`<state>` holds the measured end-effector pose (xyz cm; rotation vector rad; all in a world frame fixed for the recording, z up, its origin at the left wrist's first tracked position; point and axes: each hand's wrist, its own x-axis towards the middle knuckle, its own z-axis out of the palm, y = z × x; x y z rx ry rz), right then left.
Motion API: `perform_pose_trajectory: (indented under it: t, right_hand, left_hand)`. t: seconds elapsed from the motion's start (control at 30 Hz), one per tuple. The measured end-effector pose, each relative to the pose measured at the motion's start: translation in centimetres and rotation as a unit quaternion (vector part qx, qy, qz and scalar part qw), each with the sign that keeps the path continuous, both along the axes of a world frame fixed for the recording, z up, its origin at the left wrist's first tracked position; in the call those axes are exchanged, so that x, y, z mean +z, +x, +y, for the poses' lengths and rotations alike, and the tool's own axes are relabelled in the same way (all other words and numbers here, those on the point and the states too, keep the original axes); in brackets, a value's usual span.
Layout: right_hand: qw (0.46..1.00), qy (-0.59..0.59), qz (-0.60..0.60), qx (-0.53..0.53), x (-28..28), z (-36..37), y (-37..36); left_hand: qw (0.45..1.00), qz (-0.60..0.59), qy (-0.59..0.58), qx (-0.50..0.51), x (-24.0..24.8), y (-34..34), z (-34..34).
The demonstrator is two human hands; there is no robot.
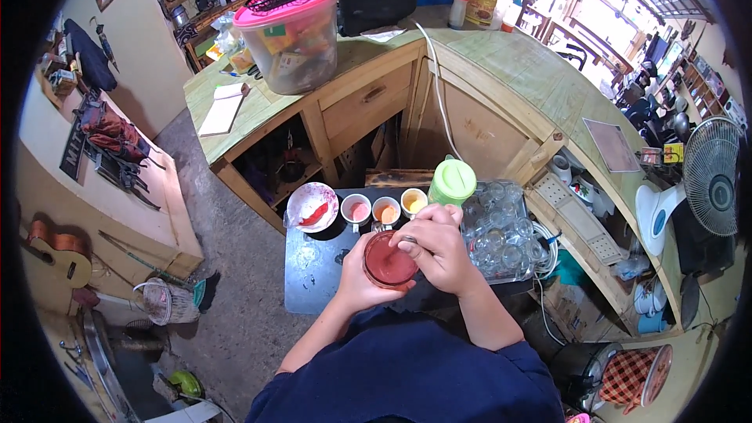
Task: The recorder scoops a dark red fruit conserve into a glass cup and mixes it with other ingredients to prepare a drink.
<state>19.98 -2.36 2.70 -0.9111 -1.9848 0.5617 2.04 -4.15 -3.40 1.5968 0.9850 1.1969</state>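
Observation:
My left hand (368, 285) is wrapped round a clear glass of thick red liquid (389, 265), held over the dark table. My right hand (435, 249) is closed over its rim, pinching a thin metal handle, seemingly a spoon (409, 241); its lower end is hidden in the glass. Behind the hands stand a cup with pink contents (357, 209), a cup with orange contents (385, 211) and a cup with yellow contents (413, 202). To their left sits a white bowl (298, 197) stained red, with a red piece (315, 215) inside.
A container with a green lid (453, 180) stands right of the cups, beside a tray of upturned glasses (501, 235). Beyond curves a wooden counter (501, 55) bearing a pink-lidded tub (290, 39) and a fan (709, 180). A white cable (440, 94) hangs down its front.

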Motion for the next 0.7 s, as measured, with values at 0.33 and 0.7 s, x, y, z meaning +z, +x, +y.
perform_pose_trajectory:
  t: [0.33,0.7]
  right_hand:
    - [0.998,0.044,-0.025,-0.029,-0.3,0.3,0.0]
    - [0.994,0.071,-0.071,-0.052,0.0,0.1,0.1]
  left_hand:
    - [0.999,0.031,0.012,0.009,0.5,0.1,0.1]
    - [1.000,0.009,0.004,0.000,-0.1,0.2,0.2]
